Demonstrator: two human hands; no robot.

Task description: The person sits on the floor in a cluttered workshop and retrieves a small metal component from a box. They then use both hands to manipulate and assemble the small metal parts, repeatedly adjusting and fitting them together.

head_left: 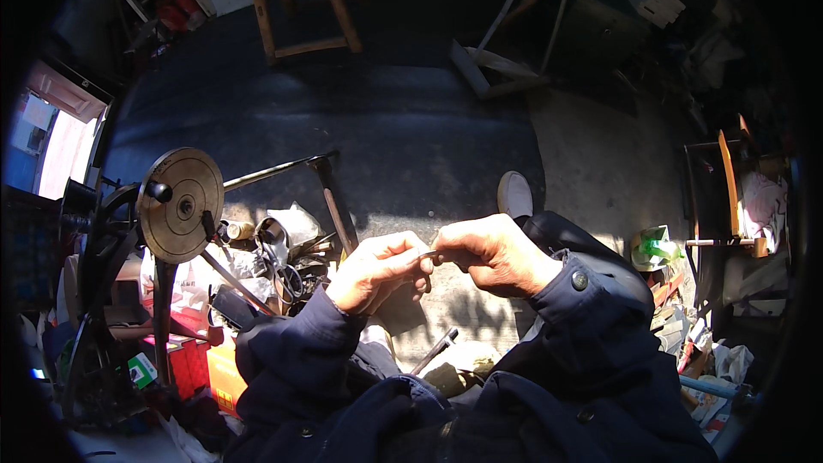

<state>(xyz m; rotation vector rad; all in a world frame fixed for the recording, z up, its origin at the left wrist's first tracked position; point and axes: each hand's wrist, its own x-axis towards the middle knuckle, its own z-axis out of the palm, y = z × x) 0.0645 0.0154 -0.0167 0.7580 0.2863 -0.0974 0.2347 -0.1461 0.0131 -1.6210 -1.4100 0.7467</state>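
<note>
Both hands meet in front of my lap, in bright sunlight. My left hand (381, 272) is closed in a pinch, thumb against fingers, on one end of a small thin piece (430, 254) that looks dark and narrow. Curled over with its knuckles up, my right hand (497, 253) grips the other end of that piece. Its kind is too small to make out, and much of it is hidden by the fingers. Below the hands, a dark rod-like handle (435, 351) lies near a pale lump (471, 358) between my legs.
At left stands a metal machine with a round disc wheel (182, 206). Beside it are piled cables, bags and an orange box (225, 380). A wooden stool (304, 4) is at the far side. Clutter and a green plastic bag (658, 249) lie at right, near my shoe (515, 195).
</note>
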